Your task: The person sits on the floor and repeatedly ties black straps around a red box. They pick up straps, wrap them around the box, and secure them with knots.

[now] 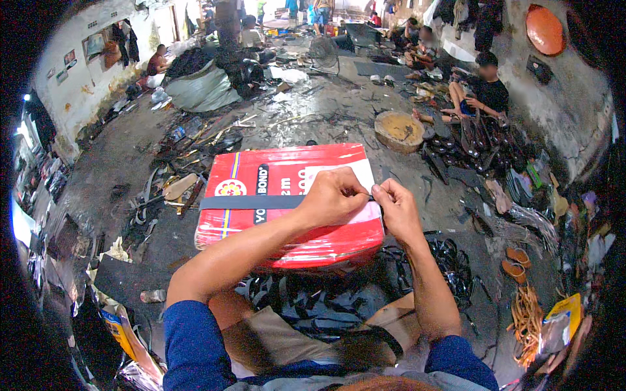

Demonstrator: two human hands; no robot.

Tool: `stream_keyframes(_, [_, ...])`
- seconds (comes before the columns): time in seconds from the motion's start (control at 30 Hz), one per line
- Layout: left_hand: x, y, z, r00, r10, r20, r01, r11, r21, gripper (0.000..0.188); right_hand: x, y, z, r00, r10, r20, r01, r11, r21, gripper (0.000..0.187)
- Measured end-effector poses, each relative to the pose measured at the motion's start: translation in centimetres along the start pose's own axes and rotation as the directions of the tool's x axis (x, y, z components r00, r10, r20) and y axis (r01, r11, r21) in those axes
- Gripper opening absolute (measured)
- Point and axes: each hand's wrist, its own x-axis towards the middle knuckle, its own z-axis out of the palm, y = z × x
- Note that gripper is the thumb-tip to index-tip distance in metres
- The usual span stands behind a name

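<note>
A red cardboard box (293,238) wrapped in shiny clear film sits in front of me. Across its top, from the left edge toward my hands, runs a flat dark grey strip (251,202). My left hand (334,197) is closed over the strip near the box's right side, fingertips pinched together. Just right of it my right hand (398,207) is also closed, thumb and forefinger pinching the dark end of the strip. The two hands are close, with a small bit of dark material showing between them. A pale label (358,172) lies partly under my left hand.
Loose black strips (450,260) are heaped beyond my legs and right of the box. A round wooden block (399,130) stands ahead right, near dark shoe-like pieces (476,140). Tan cords (525,319) lie at my right. Several people sit farther off.
</note>
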Motion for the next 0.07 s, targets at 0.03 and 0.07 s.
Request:
stream_keyframes(0.03, [-0.20,-0.21,0.04,1.000,-0.007,-0.007,0.007,1.000,-0.018,0.012,-0.37,0.06,-0.02,0.989,0.137,0.063,-0.146,0.973,0.179,0.037])
stream_keyframes(0.07, [-0.24,-0.40,0.25,1.000,0.004,-0.006,-0.004,0.999,-0.052,0.011,-0.78,-0.03,-0.02,0.955,0.257,0.146,-0.292,0.893,0.343,0.038])
